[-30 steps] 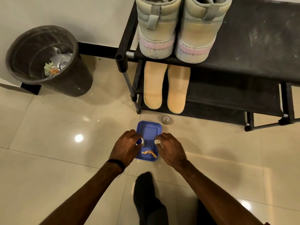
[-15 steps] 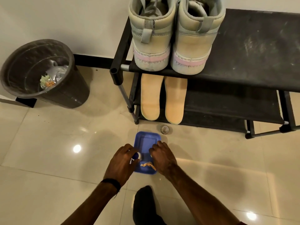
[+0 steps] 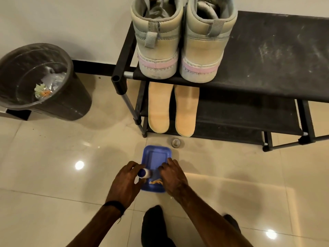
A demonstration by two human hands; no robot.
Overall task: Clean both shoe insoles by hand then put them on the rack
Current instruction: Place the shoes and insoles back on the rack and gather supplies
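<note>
Insoles lie on the rack, so my left hand grips the small bottle, right hand curled at the blue tray, likely tidying next

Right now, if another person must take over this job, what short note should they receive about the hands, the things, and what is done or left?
Left hand: grips a small bottle with a blue end, at the left edge of the blue tray.
Right hand: over the right side of the tray, fingers curled; what it holds cannot be seen.
Both insoles lie side by side on the lower shelf of the rack, under the shoes.
Done: insoles are on the rack.
Left: probably only tidying the tray, on the floor; a small orange scrap lies in it.
</note>
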